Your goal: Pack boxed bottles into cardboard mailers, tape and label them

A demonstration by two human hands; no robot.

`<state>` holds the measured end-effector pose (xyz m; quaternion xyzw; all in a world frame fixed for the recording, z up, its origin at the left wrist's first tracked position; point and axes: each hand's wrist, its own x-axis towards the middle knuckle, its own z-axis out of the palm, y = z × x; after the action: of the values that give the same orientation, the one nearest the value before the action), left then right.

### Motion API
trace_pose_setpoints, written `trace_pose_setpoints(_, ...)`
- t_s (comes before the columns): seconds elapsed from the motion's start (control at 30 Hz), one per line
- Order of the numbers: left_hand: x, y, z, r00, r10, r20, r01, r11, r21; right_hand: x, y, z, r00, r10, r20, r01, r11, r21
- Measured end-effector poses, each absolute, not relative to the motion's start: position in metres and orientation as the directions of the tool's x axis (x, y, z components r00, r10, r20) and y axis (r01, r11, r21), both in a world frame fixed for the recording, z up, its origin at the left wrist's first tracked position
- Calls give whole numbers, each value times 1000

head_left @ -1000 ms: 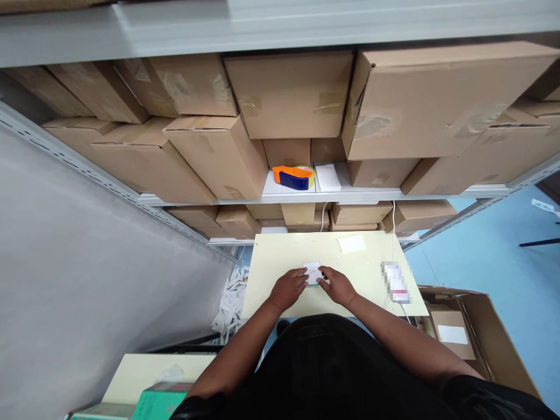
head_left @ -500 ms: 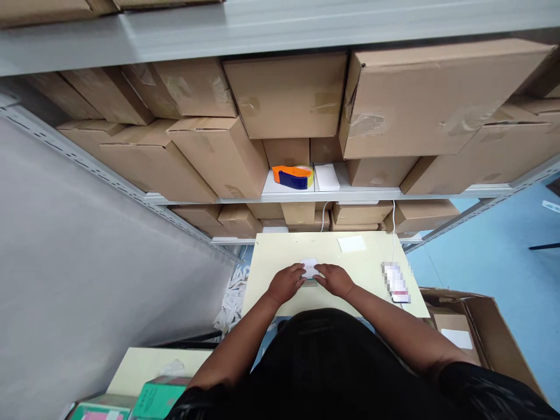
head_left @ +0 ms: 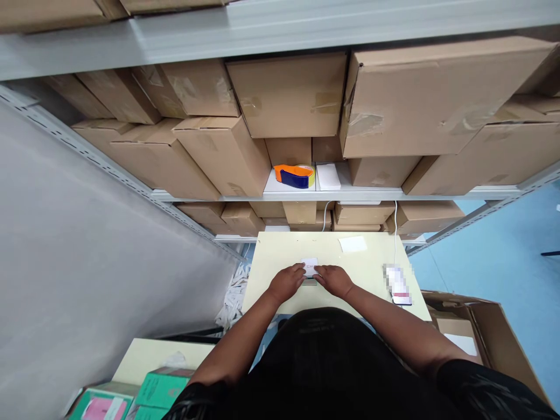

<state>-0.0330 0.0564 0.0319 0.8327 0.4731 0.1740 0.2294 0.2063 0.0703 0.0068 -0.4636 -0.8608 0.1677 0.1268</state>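
Observation:
A small white box [head_left: 310,266] with faint lettering on its top sits low over the pale yellow table [head_left: 271,251]. From its left side my left hand [head_left: 287,283] grips it, fingers curled and pressed to the edge. My right hand [head_left: 335,281] closes on the right side in the same way, its thumb near the lower corner. Just below the box shows a greyish strip, which may be its front face or shadow. The undersides of the fingers are hidden.
A white paper slip [head_left: 352,244] and a blurred-out phone-like device [head_left: 398,286] with a cable lie on the table. Ahead, a shelf [head_left: 245,195] holds cardboard boxes, an orange-and-blue tape dispenser [head_left: 294,177] and white cards [head_left: 328,177]. An open carton [head_left: 499,332] stands right; green boxes [head_left: 161,389] sit lower left.
Both hands keep their hold on the small white box, which shows slightly more of its top and clearer lettering. The whole view has shifted a little.

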Motion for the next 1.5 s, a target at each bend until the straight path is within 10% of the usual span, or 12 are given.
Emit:
trace_pose_setpoints(0.73, -30, 37, 20, 561, 819, 119, 747, -562, 356, 220, 62, 2, -709, 705, -35, 689, 680, -250)
trace_pose_setpoints(1.07, 2, 13, 7, 15, 996, -91, 508, 71, 858, 234, 52, 3, -322, 887, -331, 693, -17, -720)
trace_pose_setpoints(1.2, 13, 14, 0, 23, 954, -298, 327, 275, 904, 233, 53, -23, -379, 797, -469, 654, -128, -746)
trace_pose_setpoints(1.5, -13, 31, -12, 97, 953, -289, 295, 249, 922, 178, 58, -59, -338, 803, -490, 521, -275, -808)
